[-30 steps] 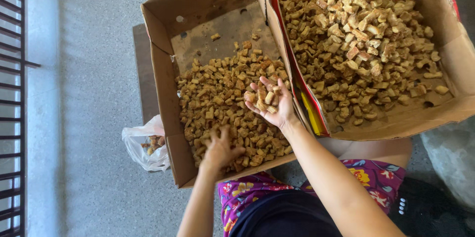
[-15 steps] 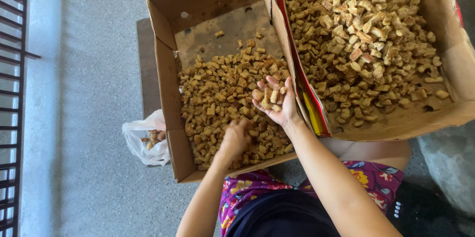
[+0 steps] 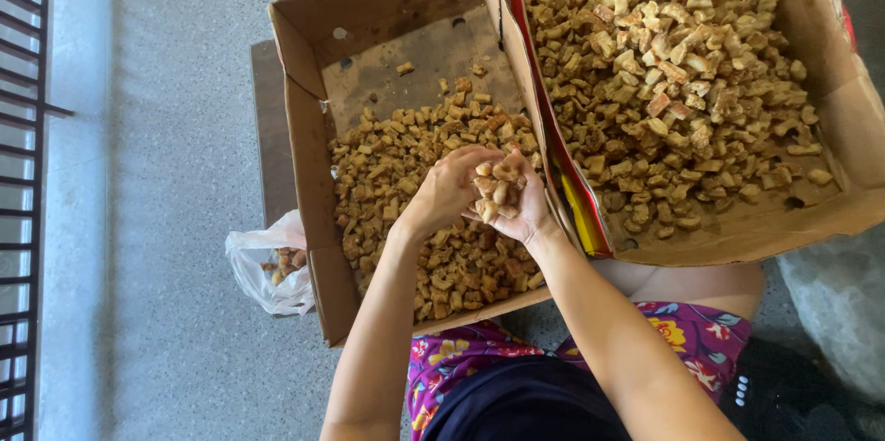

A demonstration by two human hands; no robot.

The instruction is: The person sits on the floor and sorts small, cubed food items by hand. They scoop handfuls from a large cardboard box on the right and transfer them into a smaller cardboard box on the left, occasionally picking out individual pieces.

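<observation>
Two hands meet over a box of small fried chunks.

The right hand is cupped palm up, cradling a little heap of pale brown chunks, its fingers curled loosely around them rather than clenched. The left hand comes in from the left and touches that heap, fingers bent over it; whether it pinches a piece cannot be told. Both hover just above the left cardboard box, whose darker pieces lie directly beneath. The fuller right box sits just beside the right hand, on its far side. A white plastic bag lies on the floor, left of the boxes.
</observation>
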